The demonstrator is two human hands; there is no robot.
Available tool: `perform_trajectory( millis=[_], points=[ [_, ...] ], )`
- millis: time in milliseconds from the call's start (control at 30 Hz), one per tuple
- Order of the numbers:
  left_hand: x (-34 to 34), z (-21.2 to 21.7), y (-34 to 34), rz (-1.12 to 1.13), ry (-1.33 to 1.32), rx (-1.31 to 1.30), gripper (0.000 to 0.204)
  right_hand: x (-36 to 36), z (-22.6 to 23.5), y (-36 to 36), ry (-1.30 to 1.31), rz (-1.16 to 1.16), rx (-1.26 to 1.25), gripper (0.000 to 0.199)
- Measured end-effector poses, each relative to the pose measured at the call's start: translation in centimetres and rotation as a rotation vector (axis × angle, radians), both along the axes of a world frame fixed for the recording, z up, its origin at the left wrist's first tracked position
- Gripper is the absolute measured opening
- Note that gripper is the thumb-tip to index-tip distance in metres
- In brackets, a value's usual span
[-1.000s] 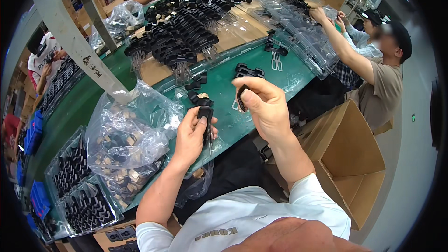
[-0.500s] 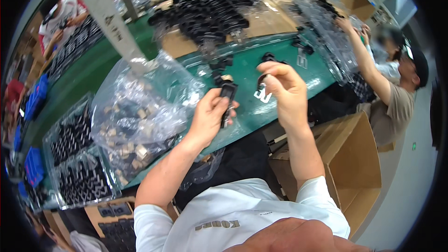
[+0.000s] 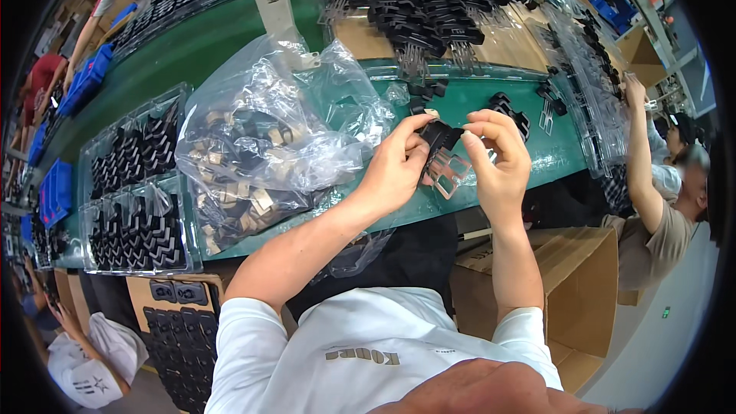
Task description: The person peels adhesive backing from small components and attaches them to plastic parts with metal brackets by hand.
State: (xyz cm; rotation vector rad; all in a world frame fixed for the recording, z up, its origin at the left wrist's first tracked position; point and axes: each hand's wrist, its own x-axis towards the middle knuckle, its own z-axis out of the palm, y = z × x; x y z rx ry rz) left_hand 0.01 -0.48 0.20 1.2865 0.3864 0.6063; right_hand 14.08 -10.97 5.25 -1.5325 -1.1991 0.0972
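Note:
Over the green tabletop, my left hand grips a small black plastic part between thumb and fingers. A shiny metal bracket with looped openings hangs below the part, against it. My right hand is at the part's right end, thumb and forefinger curled close together at its edge. Whether a small piece lies between those fingertips cannot be made out. Just beyond the hands are loose black parts on the table.
A clear plastic bag of small tan and black pieces lies left of my hands. Farther left are clear trays of black parts and blue bins. Black parts are heaped at the back. A carton stands below right; a co-worker reaches in.
My right hand has come to the black part; the pale bracket it held apart now shows as a metal bracket under the part. My left hand has turned the part. The view has shifted.

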Motion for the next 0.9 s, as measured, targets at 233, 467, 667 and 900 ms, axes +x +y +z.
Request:
perform_trajectory(
  millis=[233, 467, 667, 900],
  points=[
    [-0.1, 0.7, -0.2, 0.007, -0.021, -0.087, 0.041, -1.1, -0.7, 1.2, -0.147, -0.045, -0.026, 0.008],
    [0.0, 0.5, -0.3, 0.025, -0.048, -0.052, 0.039, -0.6, -1.7, 1.6, -0.384, -0.063, 0.038, 0.012],
    [0.0, 0.5, -0.3, 0.023, -0.042, -0.046, 0.038, -0.8, -1.9, 1.8, -0.431, -0.077, 0.076, 0.015],
    [0.0, 0.3, -0.2, 0.036, -0.035, -0.005, 0.037, -0.9, -2.4, 1.9, -0.467, -0.107, 0.097, 0.016]
  ],
)
